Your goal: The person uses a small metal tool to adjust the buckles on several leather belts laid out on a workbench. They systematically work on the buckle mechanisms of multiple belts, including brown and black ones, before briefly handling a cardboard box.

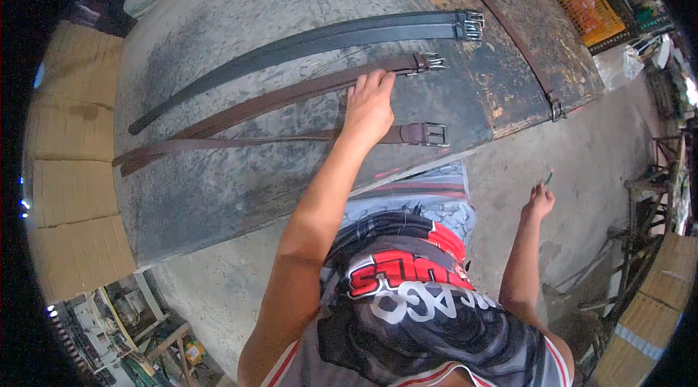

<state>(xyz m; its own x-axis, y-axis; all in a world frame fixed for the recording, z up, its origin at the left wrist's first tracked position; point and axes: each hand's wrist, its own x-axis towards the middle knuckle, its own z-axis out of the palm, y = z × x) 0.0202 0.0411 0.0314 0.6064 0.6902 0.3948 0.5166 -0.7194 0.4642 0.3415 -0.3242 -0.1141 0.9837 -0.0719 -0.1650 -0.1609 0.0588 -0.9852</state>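
My left hand (370,107) reaches over the worn dark tabletop (254,198), its fingers curled onto a pair of brown belts (283,93) with silver buckles at their right end. Beneath that wrist lies another brown belt (408,134) with a large silver buckle. Farther back, two black belts (305,41) lie side by side, buckles to the right. My right hand (539,202) is held low, right of the table, closed on a small, thin green item too small to make out. A long brown belt (529,58) runs down the table's right part, its buckle at the near edge.
Cardboard sheets (76,125) line the table's left end. A yellow plastic crate (585,7) stands at the back right. Clear plastic (616,67) lies beside the right corner. Machinery (123,314) stands lower left; wooden and metal racks and more cardboard (651,300) are along the right.
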